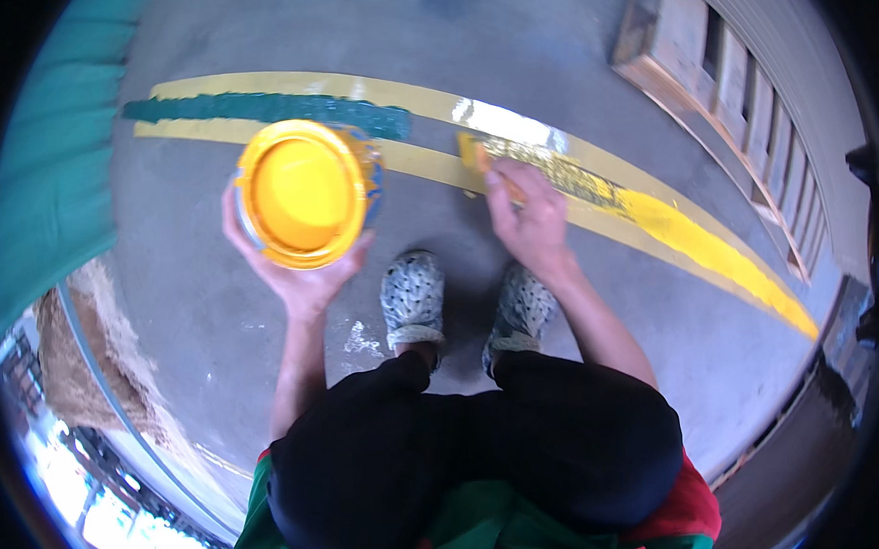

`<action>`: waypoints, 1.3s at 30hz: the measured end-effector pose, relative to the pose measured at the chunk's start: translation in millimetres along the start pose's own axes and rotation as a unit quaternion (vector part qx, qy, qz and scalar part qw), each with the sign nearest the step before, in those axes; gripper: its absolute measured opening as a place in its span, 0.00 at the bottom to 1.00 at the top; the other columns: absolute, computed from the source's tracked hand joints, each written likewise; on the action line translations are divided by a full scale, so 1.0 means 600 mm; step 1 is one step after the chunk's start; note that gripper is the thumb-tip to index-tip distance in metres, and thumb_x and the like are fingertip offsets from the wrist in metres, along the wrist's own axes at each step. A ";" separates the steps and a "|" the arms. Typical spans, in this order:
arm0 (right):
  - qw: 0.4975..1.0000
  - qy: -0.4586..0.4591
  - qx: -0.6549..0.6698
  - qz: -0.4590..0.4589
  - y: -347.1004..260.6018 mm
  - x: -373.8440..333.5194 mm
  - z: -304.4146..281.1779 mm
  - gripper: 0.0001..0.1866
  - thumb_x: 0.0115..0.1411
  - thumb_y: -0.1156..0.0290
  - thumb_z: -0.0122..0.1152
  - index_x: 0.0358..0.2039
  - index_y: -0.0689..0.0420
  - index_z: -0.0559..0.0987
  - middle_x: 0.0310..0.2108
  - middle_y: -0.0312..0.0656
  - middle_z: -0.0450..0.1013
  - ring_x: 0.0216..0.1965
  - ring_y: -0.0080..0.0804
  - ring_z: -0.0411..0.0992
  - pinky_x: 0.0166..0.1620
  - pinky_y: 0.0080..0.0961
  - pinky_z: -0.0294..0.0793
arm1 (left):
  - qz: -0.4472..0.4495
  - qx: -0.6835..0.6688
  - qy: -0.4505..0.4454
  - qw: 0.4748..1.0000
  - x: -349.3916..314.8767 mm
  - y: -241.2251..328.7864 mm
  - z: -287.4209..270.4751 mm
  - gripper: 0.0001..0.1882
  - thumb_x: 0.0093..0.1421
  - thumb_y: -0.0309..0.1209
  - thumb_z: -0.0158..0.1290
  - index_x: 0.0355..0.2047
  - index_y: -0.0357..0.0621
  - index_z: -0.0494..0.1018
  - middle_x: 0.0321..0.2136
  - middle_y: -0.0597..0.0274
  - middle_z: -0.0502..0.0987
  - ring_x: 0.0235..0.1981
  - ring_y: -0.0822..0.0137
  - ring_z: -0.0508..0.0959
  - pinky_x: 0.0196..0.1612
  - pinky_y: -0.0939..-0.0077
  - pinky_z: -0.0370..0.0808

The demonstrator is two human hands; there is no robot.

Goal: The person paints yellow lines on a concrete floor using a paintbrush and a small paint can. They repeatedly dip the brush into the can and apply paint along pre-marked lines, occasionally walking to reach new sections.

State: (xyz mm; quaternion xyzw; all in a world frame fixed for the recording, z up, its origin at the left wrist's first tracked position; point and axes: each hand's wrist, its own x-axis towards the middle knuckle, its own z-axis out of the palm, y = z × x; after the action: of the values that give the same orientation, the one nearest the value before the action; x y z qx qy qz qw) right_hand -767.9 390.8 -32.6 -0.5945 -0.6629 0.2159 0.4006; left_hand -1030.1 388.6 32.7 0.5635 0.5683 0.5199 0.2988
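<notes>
To the right of a round metal paint can with a yellow rim point(299, 129), the person's right hand point(534, 208) is pinching a small brush with an orange handle and yellow tip point(468, 152). The left hand point(302, 281) is curling around the can's near side, thumb and fingers apart. The can is holding wet yellow paint, so a tipping wrist could be spilling it on the speckled grey-and-white shoes point(413, 300), right of the can and nearer the person. A slipping brush could be smearing paint over the pale yellow tape strips point(416, 159) running behind the can. The brush is looking blurry; its long axis is slanting, its tip pointing leftward and away from the person.
</notes>
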 end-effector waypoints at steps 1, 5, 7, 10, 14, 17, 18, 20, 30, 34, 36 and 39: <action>1.000 -0.007 -0.028 0.001 0.007 0.006 -0.003 0.07 0.60 0.77 0.63 0.39 0.63 0.82 0.37 0.50 0.81 0.36 0.44 0.81 0.40 0.34 0.81 | -0.009 -0.018 0.003 1.000 -0.005 -0.002 0.001 0.67 0.38 0.42 0.76 0.69 0.43 0.41 0.62 0.49 0.58 0.63 0.55 0.65 0.67 0.57 0.64; 0.986 -0.075 -0.128 -0.070 0.011 0.020 0.057 0.09 0.60 0.76 0.60 0.40 0.64 0.80 0.38 0.53 0.80 0.34 0.50 0.79 0.40 0.39 0.82 | -0.023 -0.020 0.020 0.999 -0.016 -0.002 -0.005 0.69 0.35 0.47 0.78 0.68 0.39 0.43 0.62 0.46 0.58 0.65 0.53 0.64 0.67 0.53 0.62; 0.982 -0.136 -0.056 -0.118 -0.008 0.032 0.109 0.11 0.60 0.74 0.61 0.42 0.65 0.80 0.40 0.55 0.78 0.40 0.51 0.78 0.44 0.42 0.79 | 0.023 0.217 0.013 0.976 -0.023 0.017 -0.022 0.64 0.32 0.46 0.78 0.66 0.39 0.55 0.63 0.46 0.58 0.67 0.48 0.59 0.70 0.54 0.56; 0.958 -0.200 0.194 0.065 -0.030 0.061 0.123 0.15 0.64 0.67 0.62 0.47 0.64 0.80 0.42 0.49 0.80 0.45 0.44 0.79 0.46 0.38 0.77 | 0.025 -0.010 0.078 0.997 0.000 0.036 -0.019 0.63 0.36 0.43 0.78 0.67 0.40 0.52 0.62 0.52 0.60 0.66 0.55 0.60 0.70 0.60 0.55; 0.995 -0.061 -0.084 -0.001 -0.011 0.111 0.088 0.14 0.67 0.72 0.58 0.47 0.69 0.78 0.41 0.55 0.79 0.41 0.47 0.80 0.43 0.37 0.80 | 0.047 -0.047 0.114 0.991 0.000 0.049 -0.021 0.61 0.37 0.36 0.76 0.66 0.41 0.50 0.61 0.52 0.60 0.65 0.58 0.61 0.69 0.63 0.58; 0.976 -0.155 -0.081 -0.129 -0.002 0.106 0.107 0.13 0.67 0.74 0.56 0.45 0.70 0.78 0.40 0.57 0.79 0.39 0.53 0.80 0.43 0.36 0.79 | 0.027 -0.050 0.128 0.990 -0.007 0.046 -0.021 0.61 0.37 0.38 0.76 0.66 0.41 0.50 0.61 0.52 0.60 0.65 0.56 0.62 0.69 0.63 0.58; 0.978 -0.181 -0.039 -0.099 -0.002 0.101 0.119 0.12 0.67 0.74 0.55 0.45 0.70 0.78 0.39 0.57 0.79 0.39 0.53 0.80 0.43 0.36 0.79 | 0.023 -0.054 0.132 0.989 -0.008 0.045 -0.019 0.61 0.37 0.38 0.76 0.66 0.41 0.50 0.62 0.52 0.59 0.65 0.56 0.62 0.69 0.63 0.58; 0.965 -0.250 0.063 -0.055 -0.008 0.083 0.140 0.12 0.67 0.75 0.53 0.44 0.71 0.78 0.39 0.57 0.79 0.39 0.54 0.79 0.44 0.35 0.78 | 0.022 -0.059 0.140 0.988 -0.013 0.044 -0.016 0.61 0.37 0.39 0.76 0.66 0.41 0.50 0.62 0.51 0.59 0.65 0.56 0.61 0.69 0.63 0.58; 0.948 -0.011 0.306 0.084 0.025 0.223 -0.020 0.17 0.72 0.66 0.55 0.51 0.67 0.77 0.52 0.47 0.76 0.45 0.37 0.78 0.45 0.27 0.80 | 0.053 -0.027 0.120 0.991 -0.006 0.037 0.012 0.64 0.37 0.41 0.76 0.67 0.40 0.45 0.61 0.48 0.57 0.65 0.53 0.59 0.70 0.62 0.55; 0.880 0.063 0.465 0.069 -0.042 0.259 -0.093 0.12 0.65 0.70 0.60 0.43 0.66 0.81 0.41 0.53 0.78 0.44 0.48 0.77 0.45 0.42 0.80 | 0.056 -0.024 0.102 0.993 -0.007 0.032 0.022 0.65 0.38 0.42 0.76 0.67 0.40 0.45 0.62 0.48 0.56 0.66 0.52 0.58 0.70 0.61 0.53; 0.838 0.041 0.542 0.049 -0.079 0.268 -0.116 0.13 0.66 0.68 0.60 0.44 0.65 0.81 0.41 0.53 0.78 0.45 0.48 0.77 0.45 0.41 0.79 | 0.058 -0.033 0.102 0.993 -0.009 0.031 0.025 0.64 0.38 0.42 0.76 0.67 0.40 0.45 0.62 0.48 0.56 0.66 0.52 0.58 0.70 0.61 0.53; 0.839 0.028 0.543 0.028 -0.124 0.275 -0.136 0.14 0.67 0.65 0.59 0.43 0.64 0.80 0.41 0.51 0.77 0.45 0.46 0.76 0.47 0.38 0.77 | 0.060 -0.035 0.103 0.992 -0.012 0.030 0.028 0.64 0.38 0.42 0.76 0.67 0.40 0.45 0.61 0.47 0.56 0.66 0.51 0.57 0.70 0.60 0.53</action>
State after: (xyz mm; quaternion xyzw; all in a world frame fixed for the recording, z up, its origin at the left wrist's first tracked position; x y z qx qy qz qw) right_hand -744.5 519.1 117.2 -0.3060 -0.4111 0.5354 0.6714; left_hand -1007.4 383.1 43.2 0.5295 0.5422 0.6120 0.2264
